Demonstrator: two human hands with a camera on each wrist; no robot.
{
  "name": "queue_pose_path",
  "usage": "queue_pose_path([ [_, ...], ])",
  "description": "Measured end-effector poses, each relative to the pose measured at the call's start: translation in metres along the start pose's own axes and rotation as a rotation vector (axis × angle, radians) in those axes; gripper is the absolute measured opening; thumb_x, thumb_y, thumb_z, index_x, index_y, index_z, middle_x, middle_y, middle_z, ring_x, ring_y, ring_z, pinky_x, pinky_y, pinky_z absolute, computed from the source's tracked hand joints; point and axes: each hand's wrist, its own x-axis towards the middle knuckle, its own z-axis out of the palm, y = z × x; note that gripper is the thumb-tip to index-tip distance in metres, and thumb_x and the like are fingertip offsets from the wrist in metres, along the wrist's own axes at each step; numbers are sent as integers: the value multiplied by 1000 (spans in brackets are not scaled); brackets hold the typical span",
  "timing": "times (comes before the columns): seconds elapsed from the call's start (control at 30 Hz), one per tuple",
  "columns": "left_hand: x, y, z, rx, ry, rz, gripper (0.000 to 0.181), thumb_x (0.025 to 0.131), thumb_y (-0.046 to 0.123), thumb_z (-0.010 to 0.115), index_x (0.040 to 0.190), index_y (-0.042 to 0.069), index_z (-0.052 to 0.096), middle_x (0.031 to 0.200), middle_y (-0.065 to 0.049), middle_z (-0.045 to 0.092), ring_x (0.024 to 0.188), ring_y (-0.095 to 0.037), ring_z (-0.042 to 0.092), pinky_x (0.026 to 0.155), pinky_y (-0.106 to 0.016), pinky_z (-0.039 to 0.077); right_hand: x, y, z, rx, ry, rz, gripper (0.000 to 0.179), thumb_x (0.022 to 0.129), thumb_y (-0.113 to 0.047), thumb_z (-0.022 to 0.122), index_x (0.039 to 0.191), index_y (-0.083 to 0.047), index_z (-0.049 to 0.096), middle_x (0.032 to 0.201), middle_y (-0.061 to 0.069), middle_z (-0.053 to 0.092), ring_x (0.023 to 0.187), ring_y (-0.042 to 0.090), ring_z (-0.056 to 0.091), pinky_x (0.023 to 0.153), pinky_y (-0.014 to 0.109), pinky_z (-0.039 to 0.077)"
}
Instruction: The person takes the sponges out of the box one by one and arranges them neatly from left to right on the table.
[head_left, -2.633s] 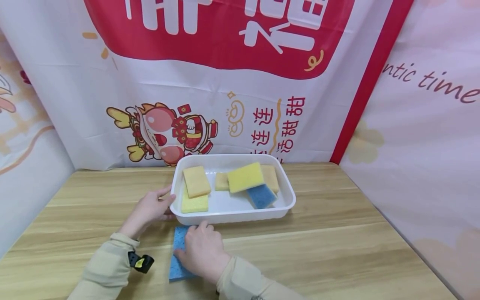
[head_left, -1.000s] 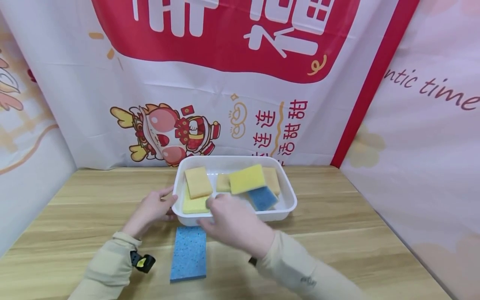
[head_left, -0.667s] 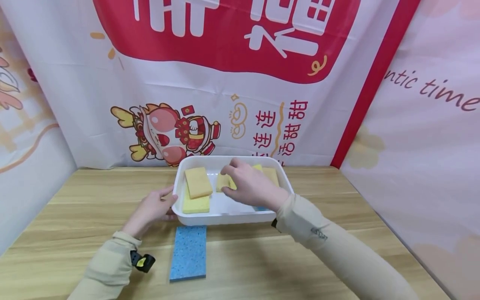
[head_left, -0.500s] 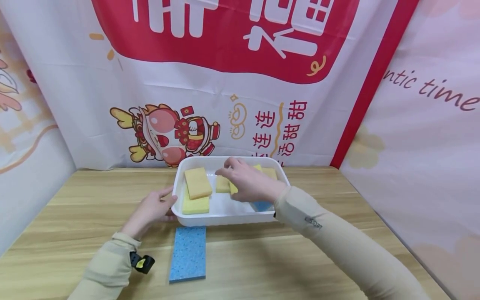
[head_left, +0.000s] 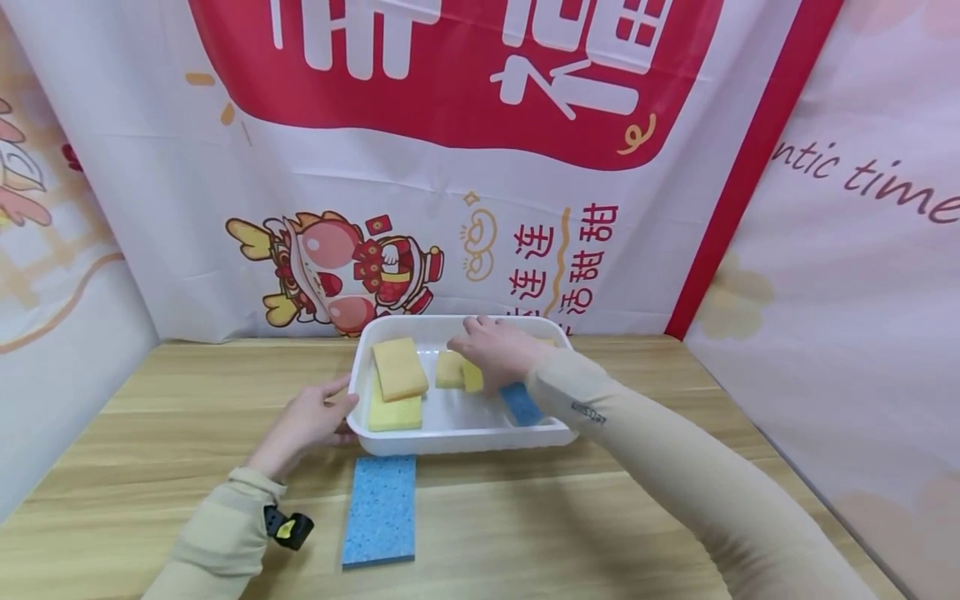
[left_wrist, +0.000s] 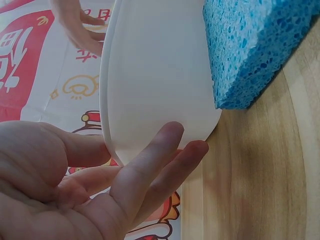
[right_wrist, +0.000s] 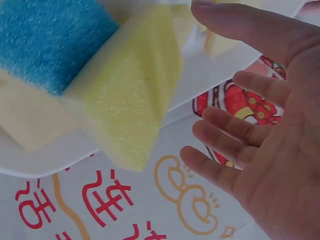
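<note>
A white plastic tray [head_left: 457, 443] holds several sponges. My left hand [head_left: 306, 423] grips its left end, thumb at the rim and fingers along the outer wall [left_wrist: 150, 85]. My right hand [head_left: 501, 348] reaches into the tray's right half, over a yellow sponge [head_left: 472, 377] that it partly covers. In the right wrist view its fingers are apart and loosely bent, beside the yellow sponge [right_wrist: 125, 95] with nothing between them. A blue-faced sponge [head_left: 521, 405] lies under the wrist. On the table before the tray lies a flat speckled blue sponge [head_left: 380, 510].
At the tray's left, a tan sponge [head_left: 400, 368] leans on a yellow one [head_left: 395, 414]. A small tan sponge [head_left: 450, 369] sits mid-tray against the back. The wooden table [head_left: 600, 517] ends at a printed cloth backdrop [head_left: 450, 167] close behind the tray.
My right hand has left the speckled blue sponge on the table and moved up and right into the tray, over the yellow sponge. The left hand stays at the tray's left end.
</note>
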Motion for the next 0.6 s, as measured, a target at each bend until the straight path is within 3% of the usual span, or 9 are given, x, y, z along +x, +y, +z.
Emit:
queue_pose_path([
  [0.33, 1, 0, 2, -13, 17, 10, 54, 105, 17, 48, 153, 2, 28, 127, -39, 51, 86, -26, 68, 78, -41, 59, 9, 11, 10, -49, -32, 51, 70, 71, -16, 83, 135, -21, 57, 125, 8, 54, 112, 23, 49, 98, 39, 46],
  [0.6, 1, -1, 1, -12, 14, 4, 55, 105, 18, 49, 154, 3, 28, 128, -38, 50, 86, -26, 69, 77, -41, 59, 16, 6, 19, -123, -84, 89, 79, 72, -10, 82, 143, -27, 52, 123, 8, 54, 108, 23, 50, 90, 39, 50],
])
